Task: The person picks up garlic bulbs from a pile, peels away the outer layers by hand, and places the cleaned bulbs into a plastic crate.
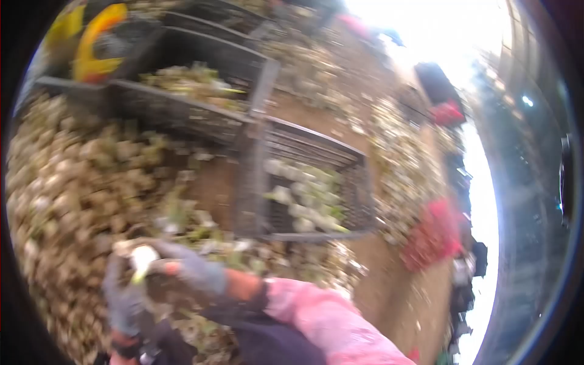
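Observation:
A white onion (144,260) with a short green end sits between my two gloved hands at the lower left, blurred by motion. My left hand (124,298), in a grey glove with a dark band at the wrist, curls around its left side. My right hand (193,266), also gloved and coming from a pink sleeve, closes on it from the right, with an orange-looking thumb tip showing. Both hands are over a large heap of brownish unpeeled onions (73,176). Whether a tool is in either hand I cannot make out.
A dark crate (258,182) ahead holds several white onions with green stems (310,194). Behind it, another dark crate (182,100) holds more onions. A yellow-orange curved object (97,45) is at the upper left. Red mesh bags (435,234) lie to the right among scattered peelings.

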A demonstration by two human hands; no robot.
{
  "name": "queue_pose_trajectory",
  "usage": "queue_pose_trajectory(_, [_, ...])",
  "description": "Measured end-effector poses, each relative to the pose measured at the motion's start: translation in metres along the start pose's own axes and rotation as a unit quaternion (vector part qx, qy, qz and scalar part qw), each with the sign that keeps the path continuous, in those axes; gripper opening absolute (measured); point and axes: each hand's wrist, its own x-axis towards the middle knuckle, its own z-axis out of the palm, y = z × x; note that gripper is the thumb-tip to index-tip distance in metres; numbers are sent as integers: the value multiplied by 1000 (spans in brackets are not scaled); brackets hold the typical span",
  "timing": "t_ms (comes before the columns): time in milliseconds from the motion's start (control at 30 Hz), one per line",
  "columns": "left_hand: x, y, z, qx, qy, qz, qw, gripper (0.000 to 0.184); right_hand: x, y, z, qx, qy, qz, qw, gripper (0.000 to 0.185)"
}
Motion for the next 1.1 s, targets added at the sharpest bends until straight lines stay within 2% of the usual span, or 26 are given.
queue_pose_trajectory(33, [-2,-20,-10,-48,12,-24,998,41,-3,5,-6,-50,-5,-35,998,61])
queue_pose_trajectory(67, [-2,-22,-18,-67,-57,-10,996,44,-4,6,-12,-182,14,-29,983,60])
queue_pose_trajectory(100, [-4,-34,-21,-59,-2,24,998,51,-9,3,-10,-72,14,-16,997,59])
queue_pose_trajectory(133, [-7,-43,-23,-38,-15,23,999,54,-11,6,-11,-85,25,-29,996,57])
queue_pose_trajectory(167, [-2,-42,-25,-22,-26,25,999,57,-4,8,-10,-103,35,-41,993,55])
queue_pose_trajectory(233, [-1,-62,-43,-6,-23,10,1000,54,-9,-6,-6,-253,51,-28,966,47])
queue_pose_trajectory(267, [-2,-62,-41,-39,-38,30,998,50,-9,-3,-3,-244,71,-41,966,43])
queue_pose_trajectory(367, [-9,-66,-38,-48,51,28,997,44,-14,-2,1,-234,67,-65,968,42])
queue_pose_trajectory(467, [-1,-77,-37,107,23,193,975,39,-25,-18,5,-205,92,-57,973,41])
queue_pose_trajectory(500, [-1,-69,-27,129,26,195,972,35,-26,-20,6,-201,96,-65,973,41])
queue_pose_trajectory(567, [2,-58,-12,169,20,218,961,28,-25,-3,-3,-290,115,-104,944,44])
queue_pose_trajectory(600, [7,-63,-3,154,74,235,957,21,-27,-3,-5,-289,114,-101,945,43])
queue_pose_trajectory(633, [4,-39,8,138,37,217,966,17,-30,-9,-5,-288,112,-97,946,42])
queue_pose_trajectory(700, [6,-23,4,166,-12,176,970,20,-39,-28,0,-230,105,-64,965,40])
queue_pose_trajectory(733, [2,-12,9,138,-23,190,972,23,-38,-25,-3,-121,100,-8,988,39])
queue_pose_trajectory(767, [-1,1,18,110,-38,203,972,25,-39,-36,1,-167,108,-3,980,39])
queue_pose_trajectory(867, [-4,-6,21,194,30,253,948,24,-50,-54,18,-300,141,6,943,40])
queue_pose_trajectory(900, [-5,-1,25,228,50,279,932,27,-50,-58,20,-308,132,19,942,42])
queue_pose_trajectory(967, [-4,2,29,207,63,242,946,29,-52,-71,20,-329,118,46,936,46])
queue_pose_trajectory(1067, [-2,16,39,137,47,203,968,33,-52,-48,8,-185,105,-40,976,50])
queue_pose_trajectory(1100, [-3,22,43,108,36,193,975,34,-55,-52,10,-181,110,-32,977,52])
